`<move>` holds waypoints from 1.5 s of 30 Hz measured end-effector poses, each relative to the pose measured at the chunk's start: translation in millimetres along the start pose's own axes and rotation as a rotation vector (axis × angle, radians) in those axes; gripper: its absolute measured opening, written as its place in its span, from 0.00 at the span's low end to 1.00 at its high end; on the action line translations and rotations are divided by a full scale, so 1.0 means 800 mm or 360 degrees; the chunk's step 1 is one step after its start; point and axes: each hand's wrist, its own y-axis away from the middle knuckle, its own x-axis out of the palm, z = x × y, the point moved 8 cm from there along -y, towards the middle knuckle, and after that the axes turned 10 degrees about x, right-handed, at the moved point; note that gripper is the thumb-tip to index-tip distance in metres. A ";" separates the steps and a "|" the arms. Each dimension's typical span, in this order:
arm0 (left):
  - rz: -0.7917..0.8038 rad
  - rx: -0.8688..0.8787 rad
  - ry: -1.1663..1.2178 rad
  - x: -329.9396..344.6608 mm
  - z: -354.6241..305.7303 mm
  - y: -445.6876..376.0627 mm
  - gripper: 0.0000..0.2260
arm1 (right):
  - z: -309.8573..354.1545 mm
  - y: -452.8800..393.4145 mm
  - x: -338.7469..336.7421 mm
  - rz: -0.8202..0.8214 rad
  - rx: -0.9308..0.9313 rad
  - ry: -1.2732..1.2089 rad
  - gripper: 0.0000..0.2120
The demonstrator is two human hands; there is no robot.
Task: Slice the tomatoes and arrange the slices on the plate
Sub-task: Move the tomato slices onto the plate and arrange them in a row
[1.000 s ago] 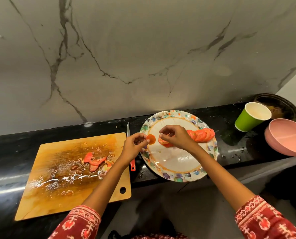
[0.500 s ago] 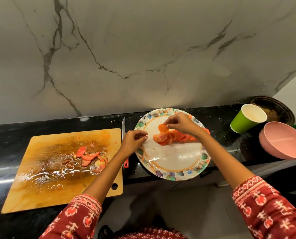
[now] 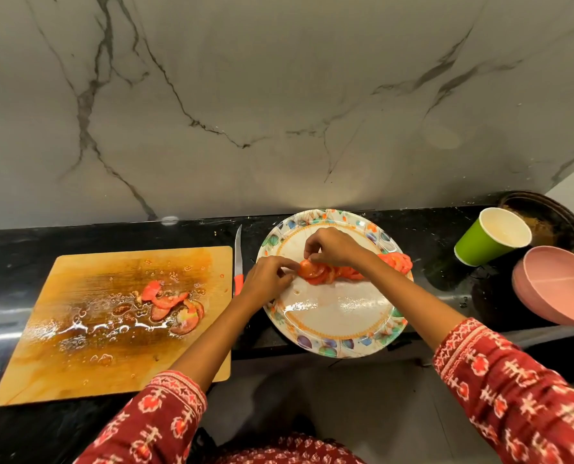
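A patterned paper plate (image 3: 334,324) sits on the black counter and overhangs its front edge. A row of overlapping tomato slices (image 3: 342,271) runs across the plate's middle. At the row's left end lies an orange end slice (image 3: 306,268). My right hand (image 3: 334,246) pinches that end slice from above. My left hand (image 3: 268,277) meets it from the left, fingertips curled at the slice's edge. Several tomato pieces (image 3: 173,304) remain on the wet wooden cutting board (image 3: 78,346) to the left.
A knife with a red handle (image 3: 238,262) lies between board and plate. A green paper cup (image 3: 489,236), a pink bowl (image 3: 560,286) and a dark round pan (image 3: 556,219) stand at the right. A marble wall rises behind the counter.
My right hand took the end slice from my left hand, carried it above the row and has now set it down at the row's left end. My left hand moved in to meet it.
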 end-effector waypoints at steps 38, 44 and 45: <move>-0.0765 -0.0365 -0.0272 -0.233 0.147 0.240 0.10 | 0.240 0.041 0.133 -0.0237 0.0241 -0.0324 0.07; -0.0676 -0.0255 -0.0191 -0.231 0.148 0.243 0.11 | 0.243 0.046 0.121 -0.0230 0.0285 -0.0408 0.06; -0.0661 -0.0230 -0.0181 -0.232 0.147 0.242 0.11 | 0.242 0.046 0.117 -0.0237 0.0281 -0.0422 0.05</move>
